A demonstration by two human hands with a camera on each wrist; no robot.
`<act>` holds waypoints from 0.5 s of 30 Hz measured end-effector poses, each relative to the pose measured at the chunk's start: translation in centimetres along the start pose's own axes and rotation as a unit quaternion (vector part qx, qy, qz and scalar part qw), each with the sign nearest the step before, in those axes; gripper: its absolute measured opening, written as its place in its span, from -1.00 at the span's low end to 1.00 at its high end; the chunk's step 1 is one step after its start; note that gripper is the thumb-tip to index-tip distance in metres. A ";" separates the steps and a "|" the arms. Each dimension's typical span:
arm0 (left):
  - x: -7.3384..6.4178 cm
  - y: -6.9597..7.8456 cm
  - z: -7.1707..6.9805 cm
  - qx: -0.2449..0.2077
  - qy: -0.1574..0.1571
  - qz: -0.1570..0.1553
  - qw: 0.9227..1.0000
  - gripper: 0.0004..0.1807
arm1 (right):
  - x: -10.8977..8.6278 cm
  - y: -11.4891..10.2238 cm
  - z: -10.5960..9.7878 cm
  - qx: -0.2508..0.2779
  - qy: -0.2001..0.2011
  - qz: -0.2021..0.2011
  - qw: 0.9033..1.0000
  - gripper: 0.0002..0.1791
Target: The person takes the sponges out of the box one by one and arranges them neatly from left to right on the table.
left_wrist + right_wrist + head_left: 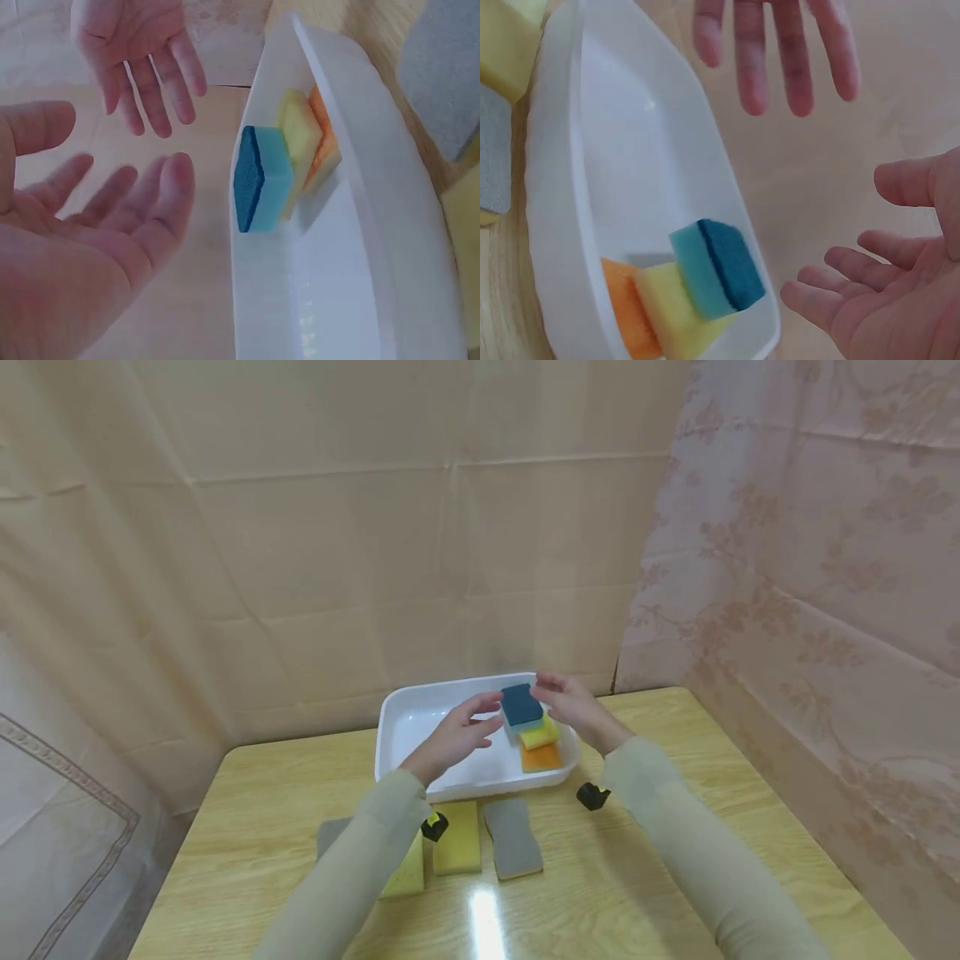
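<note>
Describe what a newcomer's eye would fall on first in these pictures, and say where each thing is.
The overlapping blue sponge, yellow sponge and orange sponge would probably catch the eye first, bright at the right end of the white tray. Next come the open left hand and right hand, flanking the blue sponge in the head view. A wavy gray-topped sponge lies on the table, before the tray.

Wood grain runs right across the counter (682,777), the white tray (461,777) sits up near the far edge, and in front come a wavy grey sponge (514,841), a yellow slab (457,847), then, partly hidden, another yellow sponge (407,875) and a grey piece (329,833)!
</note>
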State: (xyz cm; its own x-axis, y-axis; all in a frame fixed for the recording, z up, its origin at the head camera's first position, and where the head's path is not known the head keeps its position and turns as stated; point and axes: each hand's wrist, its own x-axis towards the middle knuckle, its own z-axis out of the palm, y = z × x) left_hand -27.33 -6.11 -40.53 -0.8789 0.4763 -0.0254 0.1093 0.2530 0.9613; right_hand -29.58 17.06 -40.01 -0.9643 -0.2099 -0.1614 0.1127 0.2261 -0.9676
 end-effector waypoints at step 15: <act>4.6 -0.5 0.9 -0.076 0.051 -0.121 0.988 -0.40 | 2.7 1.2 -0.3 -0.125 0.008 0.021 0.992 -0.28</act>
State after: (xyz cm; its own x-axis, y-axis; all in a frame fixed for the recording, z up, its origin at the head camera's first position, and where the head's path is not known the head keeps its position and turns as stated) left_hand -31.05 -3.27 -41.39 -0.9140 0.3281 -0.2386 -0.1737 0.2148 0.9611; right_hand -32.12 17.08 -41.54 -0.9637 -0.1812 -0.1959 0.0921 0.4630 -0.8816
